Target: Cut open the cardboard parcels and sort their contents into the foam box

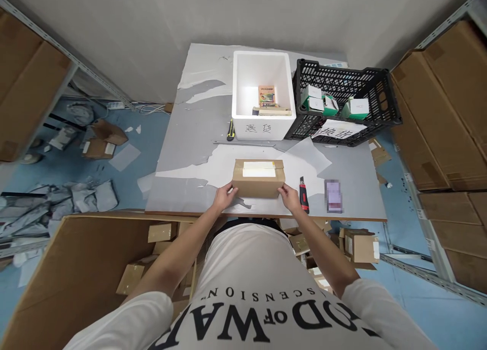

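Observation:
A closed brown cardboard box (pixel 251 188) with a white label (pixel 259 169) on its top rests near the table's front edge. My left hand (pixel 225 195) grips its lower left corner, fingers closed against the cardboard. At the opposite corner, my right hand (pixel 289 198) is closed on the box in the same way. A red and black utility knife (pixel 303 195) lies just right of my right hand. Further right is a phone (pixel 334 196) with a blurred-out screen.
Behind the box stand a white foam bin (pixel 262 129) holding books and a black crate (pixel 344 76) with green and white boxes. A yellow and black cutter (pixel 231 131) lies beside the bin. Torn paper covers parts of the table (pixel 171 198). A large carton (pixel 87 258) with small boxes stands front left.

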The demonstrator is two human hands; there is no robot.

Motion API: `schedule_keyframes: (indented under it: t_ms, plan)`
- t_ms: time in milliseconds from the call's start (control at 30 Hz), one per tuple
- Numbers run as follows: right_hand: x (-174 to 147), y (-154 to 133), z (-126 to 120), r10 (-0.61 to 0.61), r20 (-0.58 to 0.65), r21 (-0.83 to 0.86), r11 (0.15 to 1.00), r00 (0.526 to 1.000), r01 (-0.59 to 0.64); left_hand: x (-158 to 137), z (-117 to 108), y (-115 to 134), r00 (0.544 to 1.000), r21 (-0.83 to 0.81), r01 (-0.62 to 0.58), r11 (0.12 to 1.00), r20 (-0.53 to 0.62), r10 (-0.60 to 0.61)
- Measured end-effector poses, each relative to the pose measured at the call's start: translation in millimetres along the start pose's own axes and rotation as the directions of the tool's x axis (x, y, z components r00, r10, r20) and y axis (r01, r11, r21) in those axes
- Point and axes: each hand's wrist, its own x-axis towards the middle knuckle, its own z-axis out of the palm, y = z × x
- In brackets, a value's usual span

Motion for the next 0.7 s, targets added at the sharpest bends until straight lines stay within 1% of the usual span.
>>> schedule_keyframes:
  t_ms: [100,233,367,433,600,700]
  plan:
    - [4.8,-10.0,-12.9,-0.03,-0.019,-0.067,0.997,0.999,0.028,-0.1,-5.3,7.9,0.999,-0.014,0.014,1.0,-0.051,-0.015]
    - [16.4,-20.5,-20.5,-0.006,-0.069,-0.143,0.99,0.998,-0.004,10.1,-6.5,12.1,0.996,-0.093,0.04,0.995,-0.073,-0.047]
    - [30.7,-22.0,-20.1,0.038,-0.059,-0.237,0.97,0.998,-0.051,22.7,-3.7,5.7,0.988,-0.153,0.126,0.98,-0.069,-0.138]
    - [36.6,-21.0,-17.7,0.068,-0.045,-0.263,0.962,0.997,-0.078,26.8,-0.4,-0.3,0.985,-0.179,0.151,0.972,-0.051,-0.162]
    - [45.0,-17.1,-9.7,0.137,-0.05,-0.245,0.959,0.989,-0.145,30.2,8.5,-13.7,0.989,-0.296,0.129,0.946,-0.031,-0.144]
    - [48.5,-13.5,-5.5,0.173,-0.076,-0.177,0.967,0.982,-0.185,30.0,10.9,-15.7,0.989,-0.357,0.131,0.925,-0.018,-0.147]
